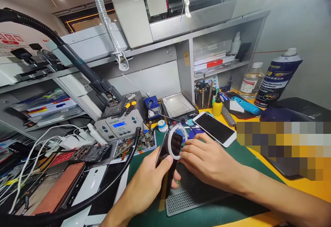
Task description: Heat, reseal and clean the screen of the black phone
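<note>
Left hand [148,178] grasps dark phone [162,154] above green mat [207,215]; right hand [205,156] pinches white ring [170,145] over phone's front. Best: firm left grip, light right touch, ring kept parallel to phone.

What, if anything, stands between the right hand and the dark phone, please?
The white ring does: the right hand has it at its fingertips, in front of the dark phone that the left hand holds. Nothing else visible stands between; whether ring and phone touch, I cannot tell.
</note>
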A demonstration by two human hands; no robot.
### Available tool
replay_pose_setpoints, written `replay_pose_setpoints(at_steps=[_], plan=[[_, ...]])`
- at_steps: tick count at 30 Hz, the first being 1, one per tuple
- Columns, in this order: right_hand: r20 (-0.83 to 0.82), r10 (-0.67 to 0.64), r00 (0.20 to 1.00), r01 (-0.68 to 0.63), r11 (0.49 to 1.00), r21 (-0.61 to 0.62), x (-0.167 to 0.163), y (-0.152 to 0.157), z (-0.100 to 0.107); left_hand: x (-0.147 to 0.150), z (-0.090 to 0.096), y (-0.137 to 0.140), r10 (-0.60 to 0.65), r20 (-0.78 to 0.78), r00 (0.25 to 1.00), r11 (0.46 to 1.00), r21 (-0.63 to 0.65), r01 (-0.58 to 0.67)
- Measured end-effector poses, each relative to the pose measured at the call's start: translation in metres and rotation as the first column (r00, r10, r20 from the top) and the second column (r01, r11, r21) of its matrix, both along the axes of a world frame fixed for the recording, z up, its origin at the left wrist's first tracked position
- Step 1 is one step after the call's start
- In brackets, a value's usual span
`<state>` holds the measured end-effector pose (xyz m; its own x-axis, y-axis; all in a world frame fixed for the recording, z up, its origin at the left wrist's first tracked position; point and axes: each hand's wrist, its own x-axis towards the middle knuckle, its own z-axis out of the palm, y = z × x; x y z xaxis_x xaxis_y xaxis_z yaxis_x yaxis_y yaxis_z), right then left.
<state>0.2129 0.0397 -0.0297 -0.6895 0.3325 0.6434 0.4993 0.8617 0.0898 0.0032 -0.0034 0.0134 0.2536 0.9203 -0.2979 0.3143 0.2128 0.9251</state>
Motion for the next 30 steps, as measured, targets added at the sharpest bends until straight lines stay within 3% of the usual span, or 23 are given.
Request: replay_pose_setpoints(at_steps=[11,15,21,30], plan=[[-0.153,0.141,0.978,-0.157,0.983,-0.095,0.000,-0.013,0.015,-0.005,0.007,-0.004,-0.082,-0.041,0.996,0.997,0.003,0.082],[-0.158,0.121,0.980,-0.126,0.992,-0.025,0.001,-0.015,0.019,-0.005,0.006,-0.005,-0.078,-0.013,0.997,0.997,-0.012,0.078],[-0.312,0.084,0.946,-0.092,0.996,-0.011,0.007,-0.018,0.025,-0.007,0.003,-0.004,-0.090,0.061,0.994,0.995,-0.039,0.092],[-0.458,-0.092,0.884,-0.054,0.954,-0.295,0.011,-0.022,0.037,-0.003,0.000,-0.012,-0.034,0.131,0.991,0.996,-0.073,0.044]])
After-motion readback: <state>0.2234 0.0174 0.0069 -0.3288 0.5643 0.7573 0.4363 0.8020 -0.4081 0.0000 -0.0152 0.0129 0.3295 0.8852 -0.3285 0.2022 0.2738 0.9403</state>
